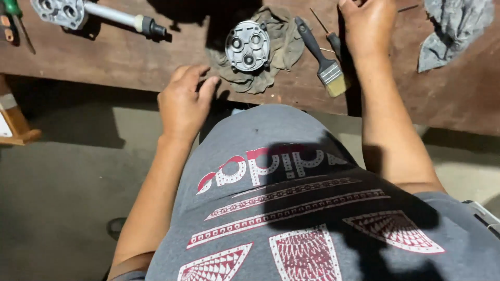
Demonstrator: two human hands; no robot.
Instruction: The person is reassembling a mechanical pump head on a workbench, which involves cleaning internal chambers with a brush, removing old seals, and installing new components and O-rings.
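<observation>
The left hand (183, 101), loosely open and empty, is rested at the workbench's (130, 57) near edge, just left of the round metal housing (247, 45) laid on a rag (281, 52). The right hand (367, 23), farther away beside the paintbrush (322, 57), is partly cropped; its grip cannot be told.

Grey rag (455, 28) far right; metal housing with pipe (94, 13) top left; green-handled screwdriver (13, 13); wooden block (15, 122) on floor.

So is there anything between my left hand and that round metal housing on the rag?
Nothing visible. The left hand rests at the wooden bench edge, and only bare wood and the rag's near edge lie between it and the round metal housing.
</observation>
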